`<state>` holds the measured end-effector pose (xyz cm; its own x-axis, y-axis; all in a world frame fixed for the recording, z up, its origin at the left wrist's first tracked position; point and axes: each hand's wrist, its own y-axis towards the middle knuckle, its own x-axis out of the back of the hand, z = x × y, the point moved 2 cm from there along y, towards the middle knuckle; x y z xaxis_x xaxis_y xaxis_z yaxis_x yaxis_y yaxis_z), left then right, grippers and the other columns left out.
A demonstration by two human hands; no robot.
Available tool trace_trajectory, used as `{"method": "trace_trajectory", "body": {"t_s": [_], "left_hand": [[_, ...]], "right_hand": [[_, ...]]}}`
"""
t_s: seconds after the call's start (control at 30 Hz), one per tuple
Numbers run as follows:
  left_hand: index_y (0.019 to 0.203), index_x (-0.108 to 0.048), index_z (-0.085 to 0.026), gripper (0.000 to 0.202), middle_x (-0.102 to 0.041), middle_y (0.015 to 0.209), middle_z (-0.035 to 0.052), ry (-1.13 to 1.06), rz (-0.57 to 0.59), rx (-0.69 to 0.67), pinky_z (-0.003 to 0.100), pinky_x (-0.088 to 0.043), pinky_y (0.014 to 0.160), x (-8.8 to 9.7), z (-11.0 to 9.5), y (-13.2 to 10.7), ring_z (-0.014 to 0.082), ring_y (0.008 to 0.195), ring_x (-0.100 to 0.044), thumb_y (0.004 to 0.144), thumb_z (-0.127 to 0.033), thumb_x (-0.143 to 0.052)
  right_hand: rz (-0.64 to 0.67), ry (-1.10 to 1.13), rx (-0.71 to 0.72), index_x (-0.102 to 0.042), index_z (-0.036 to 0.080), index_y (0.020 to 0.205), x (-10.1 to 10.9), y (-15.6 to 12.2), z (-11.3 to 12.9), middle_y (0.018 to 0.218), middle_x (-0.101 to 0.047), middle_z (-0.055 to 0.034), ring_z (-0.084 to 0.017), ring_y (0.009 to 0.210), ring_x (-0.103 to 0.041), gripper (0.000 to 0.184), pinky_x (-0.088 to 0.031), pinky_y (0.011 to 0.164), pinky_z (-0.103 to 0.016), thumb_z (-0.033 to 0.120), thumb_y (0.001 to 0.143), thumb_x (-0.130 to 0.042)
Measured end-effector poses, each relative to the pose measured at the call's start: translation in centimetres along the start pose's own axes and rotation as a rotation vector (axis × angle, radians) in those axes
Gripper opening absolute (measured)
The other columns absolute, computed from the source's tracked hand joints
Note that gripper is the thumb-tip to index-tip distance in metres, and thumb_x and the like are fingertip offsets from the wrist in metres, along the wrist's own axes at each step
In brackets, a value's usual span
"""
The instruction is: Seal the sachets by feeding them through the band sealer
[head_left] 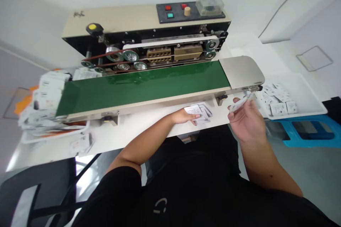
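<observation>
My left hand [183, 116] is closed around a small fan of white printed packets [204, 111], just in front of the sealing machine's lower edge. Between the thumb and fingers of my right hand [248, 122] is a single white packet [238, 105], tilted, near the metal end plate [241, 71] of the conveyor. The band sealer [149, 25] stands behind both hands, with its green conveyor belt [144, 87] bare. Beyond my right hand, a white tray [310, 95] holds several more packets [279, 97].
At the left, a white basket [30, 137] is heaped with packets [50, 92] and some orange pieces. Several loose packets [80, 143] lie on the white table [128, 140] in front of it. A blue stool [314, 131] stands at lower right, a black chair [39, 188] at lower left.
</observation>
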<state>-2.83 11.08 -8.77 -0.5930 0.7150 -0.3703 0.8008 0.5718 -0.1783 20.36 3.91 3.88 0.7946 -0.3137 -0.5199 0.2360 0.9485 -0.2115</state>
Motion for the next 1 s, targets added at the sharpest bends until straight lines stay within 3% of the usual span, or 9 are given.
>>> {"method": "trace_trajectory", "body": {"t_s": [0.17, 0.33, 0.5, 0.73, 0.9, 1.0], "left_hand": [[0.118, -0.076, -0.012, 0.064, -0.075, 0.124, 0.0187, 0.002, 0.01, -0.009, 0.035, -0.068, 0.077, 0.2, 0.4, 0.1, 0.0224, 0.099, -0.074, 0.077, -0.059, -0.092], [0.118, -0.076, -0.012, 0.064, -0.074, 0.126, 0.018, 0.012, 0.011, -0.009, 0.038, -0.068, 0.079, 0.4, 0.7, 0.1, 0.0212, 0.098, -0.073, 0.077, -0.059, -0.092], [0.115, -0.077, -0.014, 0.063, -0.073, 0.125, 0.016, 0.02, 0.004, -0.005, 0.038, -0.068, 0.08, 0.4, 0.5, 0.0, 0.0197, 0.096, -0.072, 0.075, -0.06, -0.092], [0.116, -0.077, -0.015, 0.061, -0.074, 0.125, 0.0158, 0.013, 0.012, -0.006, 0.039, -0.068, 0.083, 0.2, 0.2, -0.1, 0.0215, 0.103, -0.071, 0.076, -0.058, -0.092], [0.118, -0.077, -0.016, 0.061, -0.076, 0.124, 0.0161, 0.002, 0.035, 0.001, 0.04, -0.067, 0.083, 0.2, 0.1, 0.0, 0.0232, 0.107, -0.072, 0.076, -0.057, -0.093], [0.118, -0.077, -0.016, 0.06, -0.076, 0.125, 0.0164, 0.012, 0.05, 0.01, 0.039, -0.067, 0.084, 0.2, 0.1, 0.0, 0.0235, 0.108, -0.072, 0.077, -0.056, -0.092]], "right_hand": [[0.11, -0.147, -0.033, -0.075, 0.032, 0.107, -1.2, 1.3, 2.3, 0.092, -0.074, 0.0054, -0.007, 0.074, -0.07, 0.039, -0.062, 0.069, -0.014, 0.017, 0.075, -0.093], [0.128, -0.349, 0.019, -0.077, 0.03, 0.103, -1.2, 5.2, 5.3, 0.081, -0.071, 0.0005, -0.011, 0.061, -0.063, 0.021, -0.047, 0.045, -0.021, 0.03, 0.085, -0.087], [0.076, -0.45, 0.006, -0.068, 0.026, 0.097, -2.4, 10.4, 7.1, 0.074, -0.066, 0.0022, -0.008, 0.049, -0.048, 0.014, -0.034, 0.04, -0.02, 0.033, 0.094, -0.08], [0.054, -0.493, -0.059, -0.069, 0.019, 0.095, -4.9, 15.9, 7.0, 0.078, -0.07, -0.0013, -0.008, 0.056, -0.06, 0.016, -0.047, 0.046, -0.016, 0.011, 0.091, -0.081], [-0.079, -0.586, -0.085, -0.061, 0.016, 0.086, -6.3, 16.7, 6.5, 0.065, -0.067, -0.0038, -0.007, 0.046, -0.055, 0.02, -0.046, 0.044, -0.014, 0.006, 0.104, -0.059], [-0.078, -0.612, -0.105, -0.059, 0.016, 0.087, -6.7, 16.7, 6.2, 0.064, -0.066, -0.0023, -0.007, 0.044, -0.055, 0.019, -0.045, 0.043, -0.013, 0.008, 0.105, -0.061]]}}
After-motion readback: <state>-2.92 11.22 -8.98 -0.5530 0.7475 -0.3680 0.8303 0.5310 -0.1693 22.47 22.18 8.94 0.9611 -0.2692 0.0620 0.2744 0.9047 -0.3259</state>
